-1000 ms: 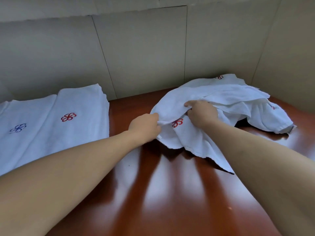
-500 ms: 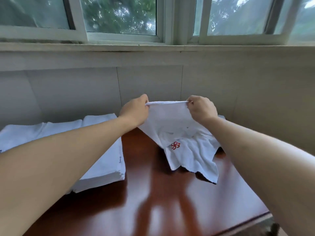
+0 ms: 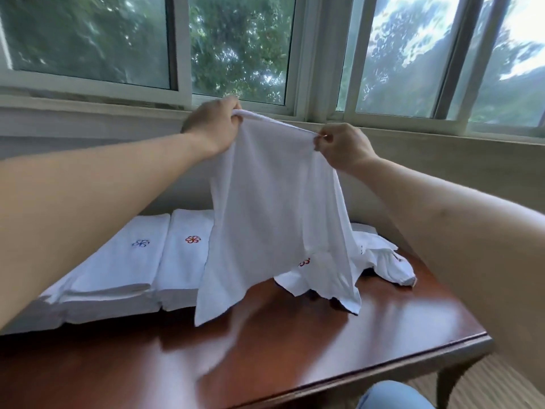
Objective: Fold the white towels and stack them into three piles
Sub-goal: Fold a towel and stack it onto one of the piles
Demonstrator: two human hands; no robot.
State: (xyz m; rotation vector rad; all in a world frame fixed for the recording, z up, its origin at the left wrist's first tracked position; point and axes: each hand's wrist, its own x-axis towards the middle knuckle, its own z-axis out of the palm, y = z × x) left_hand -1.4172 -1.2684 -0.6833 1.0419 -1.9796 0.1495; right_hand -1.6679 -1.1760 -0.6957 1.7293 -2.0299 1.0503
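A plain white cloth towel (image 3: 274, 219) hangs spread in the air above the glossy reddish-brown wooden tabletop (image 3: 295, 358), its top edge stretched between the left hand (image 3: 213, 128) and the right hand (image 3: 343, 146); each hand pinches one upper corner with curled fingers, the left held higher than the right. The towel's lower corners dangle just above the tabletop, the cloth slightly blurred. Left of the held towel, two stacks of folded white towels lie side by side and touching, one marked with a blue flower emblem (image 3: 140, 242), the nearer with a red flower emblem (image 3: 193, 239). Behind and right of the held towel sits a crumpled heap of white towels (image 3: 380, 258) showing a red emblem. The tabletop's near edge and right corner show bare wood. No readable writing appears.
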